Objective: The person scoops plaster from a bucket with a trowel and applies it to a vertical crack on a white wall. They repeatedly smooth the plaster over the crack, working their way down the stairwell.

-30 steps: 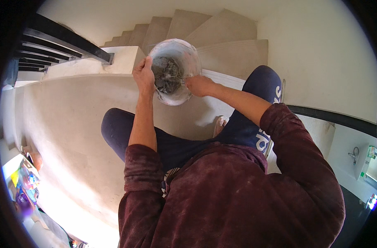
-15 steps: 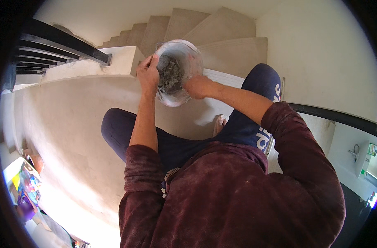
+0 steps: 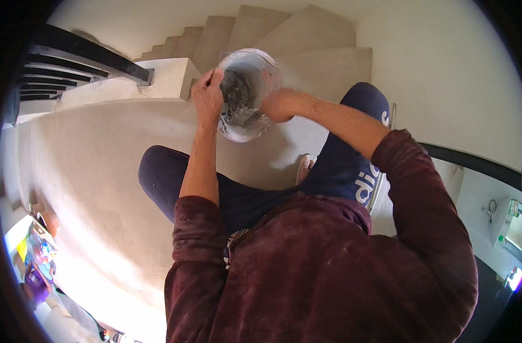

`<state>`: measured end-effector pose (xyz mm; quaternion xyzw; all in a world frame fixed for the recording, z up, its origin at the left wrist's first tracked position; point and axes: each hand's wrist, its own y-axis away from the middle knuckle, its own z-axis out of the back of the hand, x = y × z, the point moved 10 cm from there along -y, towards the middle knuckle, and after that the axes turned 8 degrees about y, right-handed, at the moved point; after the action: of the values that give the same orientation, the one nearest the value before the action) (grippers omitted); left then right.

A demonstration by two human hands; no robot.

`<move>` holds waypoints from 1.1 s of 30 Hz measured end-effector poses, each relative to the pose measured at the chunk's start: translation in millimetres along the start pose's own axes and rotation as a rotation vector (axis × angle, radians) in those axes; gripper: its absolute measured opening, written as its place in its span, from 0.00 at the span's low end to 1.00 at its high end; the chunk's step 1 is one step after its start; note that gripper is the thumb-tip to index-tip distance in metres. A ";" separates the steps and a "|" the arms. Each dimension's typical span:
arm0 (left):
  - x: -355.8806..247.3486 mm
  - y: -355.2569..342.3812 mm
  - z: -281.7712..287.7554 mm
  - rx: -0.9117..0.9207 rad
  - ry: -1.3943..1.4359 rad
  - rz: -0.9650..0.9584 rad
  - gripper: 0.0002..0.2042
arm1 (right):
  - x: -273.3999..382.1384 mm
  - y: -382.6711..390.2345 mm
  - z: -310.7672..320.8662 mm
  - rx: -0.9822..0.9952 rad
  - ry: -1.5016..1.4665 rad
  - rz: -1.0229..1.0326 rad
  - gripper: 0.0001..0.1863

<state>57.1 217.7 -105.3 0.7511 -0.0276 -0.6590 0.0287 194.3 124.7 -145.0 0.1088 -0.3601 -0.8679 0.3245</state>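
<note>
Compared with the earlier frame, the right hand [image 3: 279, 105] has shifted toward one o'clock, over the bucket's [image 3: 260, 77] three-o'clock side; I cannot tell its grip. The left hand [image 3: 208, 91] pinches the nine-o'clock rim. The bucket, holding grey mixture [image 3: 236, 94], sits near twelve o'clock, above beige floor [image 3: 118, 154]; stairs [image 3: 307, 34] climb beyond, black railing [image 3: 95, 50] at ten.

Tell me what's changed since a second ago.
The bucket has shifted slightly rightward, the left hand with it; the right hand has moved slightly farther from the body. The grey mix inside has changed shape. The left hand still grips the bucket; nothing visibly taken or released.
</note>
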 end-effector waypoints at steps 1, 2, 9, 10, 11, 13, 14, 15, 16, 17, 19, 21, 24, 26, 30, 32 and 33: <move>-4.3 -0.4 0.6 -0.017 -0.008 -0.034 0.12 | -2.4 -1.2 -1.7 0.011 -0.051 0.020 0.11; -6.0 -0.5 2.1 -0.036 -0.020 -0.042 0.12 | -9.1 -3.3 -1.2 -0.006 -0.074 0.004 0.11; -35.0 -1.1 -3.5 -0.012 -0.584 -0.260 0.19 | 4.9 -8.4 -3.9 -0.170 0.012 0.282 0.12; -34.0 -0.8 -4.5 -0.013 -0.613 -0.210 0.21 | -11.7 -4.4 -8.1 -0.097 -0.348 0.186 0.12; -36.1 0.2 -7.0 -0.015 -0.639 -0.172 0.22 | -36.5 6.5 -20.8 0.042 -0.676 0.029 0.12; -54.3 0.5 -16.2 -0.028 -0.634 -0.161 0.24 | -65.5 43.1 -27.7 0.164 -1.206 -0.160 0.16; -67.8 6.9 -20.6 -0.038 -0.609 -0.170 0.24 | -67.8 63.9 -16.9 0.153 -1.357 -0.118 0.17; -82.8 12.2 -24.0 -0.037 -0.596 -0.158 0.24 | -69.0 86.7 -7.6 0.133 -1.489 -0.121 0.17; -101.5 14.9 -23.4 -0.057 -0.587 -0.157 0.24 | -64.5 108.1 1.7 0.142 -1.616 -0.114 0.17; -120.7 17.7 -24.1 -0.068 -0.585 -0.139 0.24 | -65.5 131.9 13.7 0.107 -1.653 -0.118 0.17; -155.6 21.1 -27.4 -0.078 -0.536 -0.080 0.23 | -67.2 176.1 32.7 0.083 -1.703 -0.159 0.18; -188.3 25.9 -30.9 -0.072 -0.456 0.015 0.23 | -65.1 213.5 60.0 -0.020 -1.758 -0.125 0.19; -244.9 32.4 -62.4 0.013 -0.436 -0.036 0.22 | -72.4 255.7 88.0 -0.191 -1.558 -0.198 0.21; -276.3 34.3 -73.5 0.004 -0.428 0.081 0.21 | -80.8 289.2 121.4 -0.443 -1.126 -0.263 0.20; -350.6 47.7 -102.7 0.004 -0.143 0.185 0.18 | -66.8 352.2 149.0 -0.583 -1.320 -0.269 0.18; -394.4 52.5 -116.5 0.066 -0.082 0.189 0.19 | -63.7 376.9 190.2 -0.744 -1.228 -0.277 0.18; -410.3 53.1 -115.3 0.033 -0.147 0.205 0.18 | -65.3 407.0 227.1 -1.057 -1.099 -0.228 0.18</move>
<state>117.9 198.1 319.4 0.6942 -0.1171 -0.7056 0.0811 345.7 76.8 298.1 -0.4708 0.0065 -0.8820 0.0163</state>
